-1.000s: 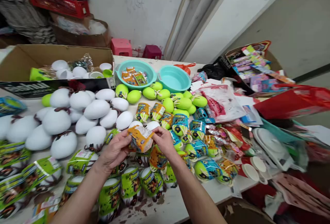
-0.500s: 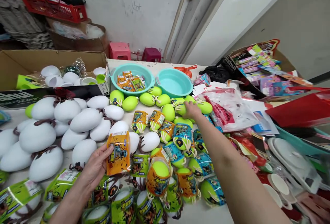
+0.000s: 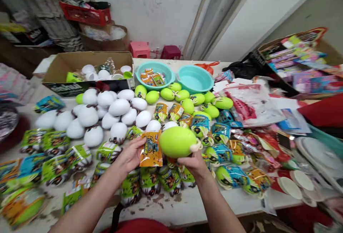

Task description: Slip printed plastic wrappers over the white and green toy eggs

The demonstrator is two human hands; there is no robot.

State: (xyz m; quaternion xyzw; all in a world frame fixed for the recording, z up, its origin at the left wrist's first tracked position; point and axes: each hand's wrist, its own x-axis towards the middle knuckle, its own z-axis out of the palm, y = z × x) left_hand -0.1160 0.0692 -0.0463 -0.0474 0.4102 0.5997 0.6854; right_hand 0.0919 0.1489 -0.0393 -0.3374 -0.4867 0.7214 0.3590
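My left hand (image 3: 133, 153) grips an orange printed packet (image 3: 151, 149) by its left edge, fingers closed on it. Close beside the packet, my right hand (image 3: 194, 160) holds a lime-green plastic egg (image 3: 178, 141) lying sideways, with pale strings at its right end. Beyond the hands, bare green eggs (image 3: 210, 110) rest before the basins. White eggs (image 3: 119, 107) with brown strings are heaped to the left. Eggs in orange sleeves (image 3: 161, 112), blue sleeves (image 3: 200, 121) and green sleeves (image 3: 168, 179) lie around and below my hands.
Two turquoise basins stand at the back; the left basin (image 3: 169, 70) contains packets. A cardboard box (image 3: 53, 75) of half shells is at the left, another box (image 3: 300, 99) of colourful packages at the right. A plastic bag (image 3: 257, 104) and white scoops (image 3: 289, 187) lie on the right.
My right hand has come back from the far green eggs with one in its grasp. My left hand has moved right with the orange packet. The view has shifted.
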